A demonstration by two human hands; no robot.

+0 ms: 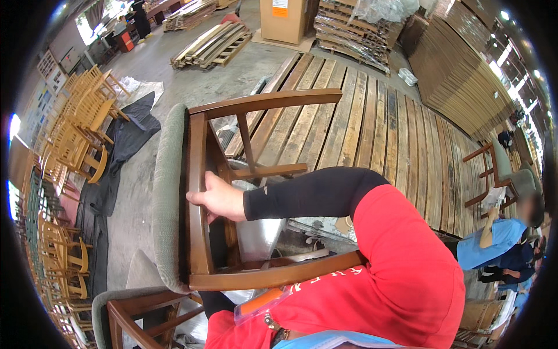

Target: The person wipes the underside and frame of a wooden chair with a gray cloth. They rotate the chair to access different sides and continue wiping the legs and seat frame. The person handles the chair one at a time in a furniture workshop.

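Observation:
A brown wooden chair [199, 256] with a grey-green padded seat [168, 200] is tipped on its side in front of me, its legs pointing right. My right hand [218, 196] reaches across from the right and grips the wooden rail under the seat, thumb over the rail. The ends of its fingers are partly hidden behind the wood. Of my left arm only a bit of black sleeve [216, 303] shows below the chair; my left hand is out of sight. Close by at the lower left stands a second brown chair [131, 323] with similar grey padding.
A slatted wooden platform [360, 125] spreads ahead and to the right. Light wooden chairs [87, 116] line the left beside dark sheeting [125, 139]. Stacked cardboard [459, 70], pallets [351, 35] and a carton [285, 23] stand farther off. At right, a person in blue [491, 238] is near another chair [494, 166].

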